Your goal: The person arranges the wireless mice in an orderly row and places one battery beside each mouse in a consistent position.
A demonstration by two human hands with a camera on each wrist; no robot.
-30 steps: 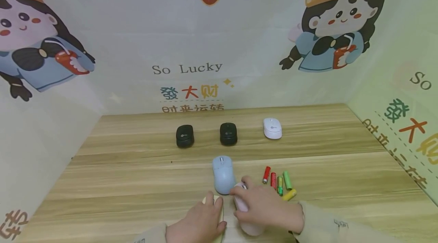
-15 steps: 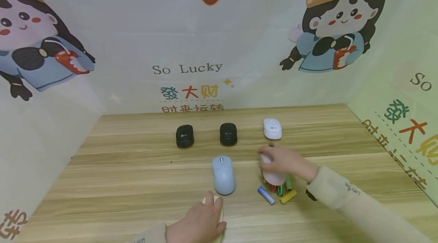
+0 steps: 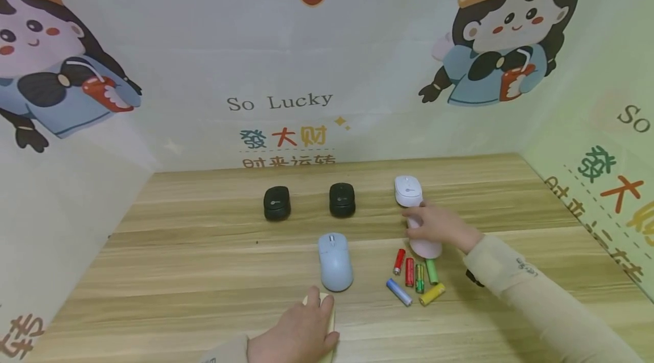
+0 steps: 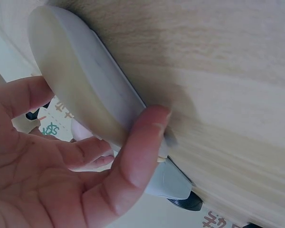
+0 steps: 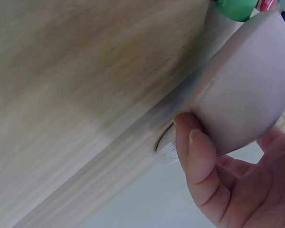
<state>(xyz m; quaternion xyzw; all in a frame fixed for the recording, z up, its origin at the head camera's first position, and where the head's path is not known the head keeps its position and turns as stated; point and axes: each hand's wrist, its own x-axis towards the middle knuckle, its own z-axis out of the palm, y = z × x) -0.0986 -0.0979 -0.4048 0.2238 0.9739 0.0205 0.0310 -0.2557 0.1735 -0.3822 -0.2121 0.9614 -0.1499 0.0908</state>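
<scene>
My right hand (image 3: 443, 225) grips a pale pink computer mouse (image 3: 426, 247) by its sides, just behind the small batteries. In the right wrist view this mouse (image 5: 247, 85) is close to the tabletop; whether it touches cannot be told. A white mouse (image 3: 407, 190) sits right behind that hand. Near the table's front, my left hand (image 3: 296, 332) holds a pale yellow mouse, mostly covered in the head view. The left wrist view shows the yellow mouse (image 4: 71, 76) lying on the wood between thumb and fingers. A light blue mouse (image 3: 335, 263) lies ahead of it.
Two black mice (image 3: 276, 203) stand in a back row with the white one. Loose batteries lie on the right: two red, a green-yellow one, a light green one (image 3: 432, 271), a blue one (image 3: 399, 292) and a yellow one (image 3: 432, 294). Printed cloth surrounds the table (image 3: 204, 272).
My right hand has carried the pink mouse from beside the left hand, over the batteries, back and right toward the white mouse. The batteries are uncovered again. My left hand has stayed put.
</scene>
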